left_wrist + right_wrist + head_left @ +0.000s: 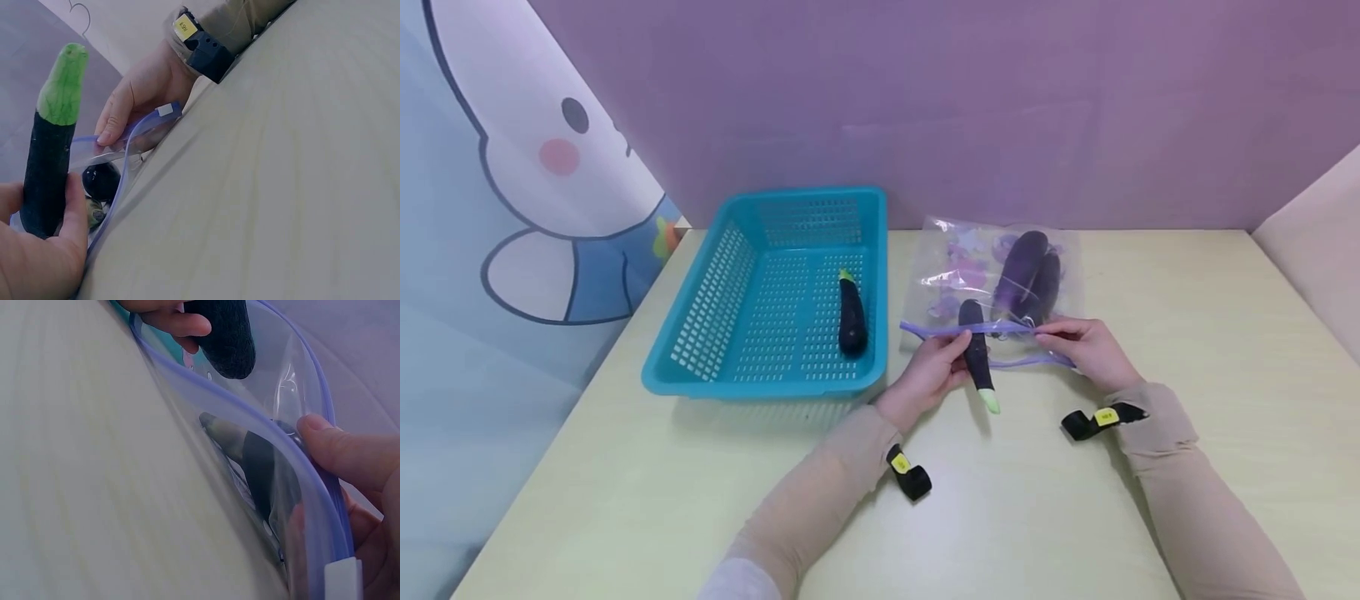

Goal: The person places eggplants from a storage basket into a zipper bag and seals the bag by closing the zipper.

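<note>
My left hand (927, 372) grips a dark eggplant (978, 360), whose green stem end (62, 87) points back toward me. Its rounded tip (234, 356) is in the mouth of a clear zip bag (932, 275) with a purple zip edge. With thumb and fingers, my right hand (1093, 352) pinches the bag's upper rim at the right side and holds the mouth apart. Two more eggplants (1021, 265) lie inside the bag, side by side; part of one shows through the plastic in the right wrist view.
Left of the bag stands a turquoise perforated basket (692, 388) with one eggplant (852, 321) in it. A white slider (342, 579) sits on the zip edge near my right hand. A purple backdrop (962, 117) rises behind the pale table (1000, 517).
</note>
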`<state>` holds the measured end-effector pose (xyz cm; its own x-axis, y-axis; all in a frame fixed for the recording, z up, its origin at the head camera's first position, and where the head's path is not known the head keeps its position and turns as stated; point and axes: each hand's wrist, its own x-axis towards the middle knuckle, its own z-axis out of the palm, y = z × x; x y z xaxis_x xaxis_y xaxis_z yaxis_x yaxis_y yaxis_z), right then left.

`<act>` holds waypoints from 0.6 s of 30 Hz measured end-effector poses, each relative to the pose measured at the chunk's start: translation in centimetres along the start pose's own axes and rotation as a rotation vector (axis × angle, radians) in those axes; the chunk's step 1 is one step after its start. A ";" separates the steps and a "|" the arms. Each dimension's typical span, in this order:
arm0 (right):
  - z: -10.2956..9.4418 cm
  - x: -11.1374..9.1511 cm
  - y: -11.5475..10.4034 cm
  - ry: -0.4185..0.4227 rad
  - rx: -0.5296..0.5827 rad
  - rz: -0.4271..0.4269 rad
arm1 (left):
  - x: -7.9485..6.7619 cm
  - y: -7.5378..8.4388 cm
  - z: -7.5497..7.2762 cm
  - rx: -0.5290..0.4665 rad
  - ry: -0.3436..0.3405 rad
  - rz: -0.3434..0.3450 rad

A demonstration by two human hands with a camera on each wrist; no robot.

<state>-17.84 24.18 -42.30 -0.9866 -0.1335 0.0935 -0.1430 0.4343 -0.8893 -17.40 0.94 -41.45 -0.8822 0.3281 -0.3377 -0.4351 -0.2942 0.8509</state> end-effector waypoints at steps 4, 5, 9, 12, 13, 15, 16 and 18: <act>0.0 0.0 0.0 0.006 0.013 0.008 | 0.0 0.3 -0.1 0.034 -0.063 -0.002; 0.0 -0.1 0.0 0.002 0.014 0.013 | 0.0 0.3 -0.1 0.051 -0.078 -0.001; 0.0 -0.2 0.0 -0.013 0.007 0.021 | -0.1 0.3 0.0 0.094 -0.069 0.014; 0.0 -0.1 0.0 -0.014 0.011 0.016 | -0.2 0.1 0.5 0.086 -0.013 0.057; -0.1 -0.1 0.0 -0.012 0.013 0.015 | -0.2 0.0 0.7 0.072 0.011 0.073; -0.1 0.0 0.0 -0.008 0.015 0.016 | -0.1 -0.1 1.1 0.065 0.052 0.099; -0.1 0.0 0.0 -0.009 0.016 0.018 | -0.1 -0.2 1.1 0.058 0.063 0.108; 0.0 -0.1 -0.1 -0.011 0.020 0.023 | 0.1 -0.3 1.2 0.044 0.083 0.116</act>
<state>-17.77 24.19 -42.19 -0.9887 -0.1338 0.0683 -0.1190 0.4199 -0.8998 -17.10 2.13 -41.26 -0.9389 0.2183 -0.2663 -0.3223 -0.2854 0.9026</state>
